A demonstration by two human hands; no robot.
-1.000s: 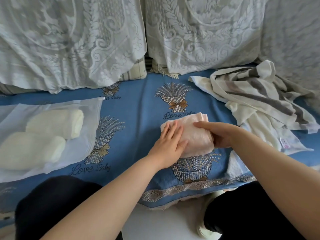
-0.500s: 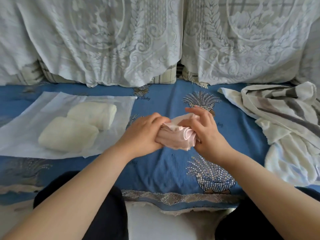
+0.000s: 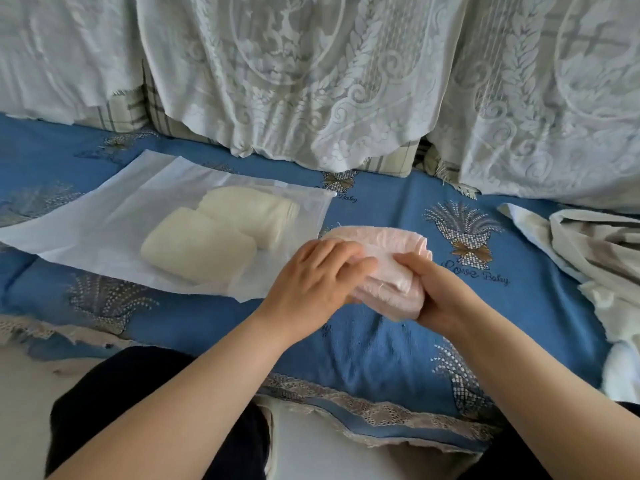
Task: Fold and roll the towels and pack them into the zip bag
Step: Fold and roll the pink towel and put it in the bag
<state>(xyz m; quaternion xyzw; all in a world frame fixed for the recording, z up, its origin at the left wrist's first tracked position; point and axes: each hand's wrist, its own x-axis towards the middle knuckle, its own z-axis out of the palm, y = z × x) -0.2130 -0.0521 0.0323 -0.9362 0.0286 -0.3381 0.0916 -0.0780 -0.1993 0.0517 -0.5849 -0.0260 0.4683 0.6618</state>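
both hands meet over the front of the blue sofa cover [image 3: 374, 209]. the left hand [image 3: 313, 275] lies on the near left end of the pink towel roll [image 3: 388, 247], fingers bent over it and pressing it. the right hand [image 3: 438, 292] wraps the roll's right end from below, thumb on top, fingers curled under the cloth. the roll is held between them just above the cover, lying crosswise, its left end close to the mouth of the zip bag [image 3: 104, 230].

the bag lies flat to the left, translucent white, its open edge toward the roll. inside it two cream towel rolls [image 3: 214, 240] lie side by side, touching, the nearer one closest to the opening, so they fill the part of the bag just behind the mouth.

on the far right a striped towel [image 3: 588, 247] lies crumpled and unfolded, well apart from the hands. behind everything, white lace covers [image 3: 311, 81] hang over the sofa back. dark trousers [image 3: 138, 393] show at the bottom edge.
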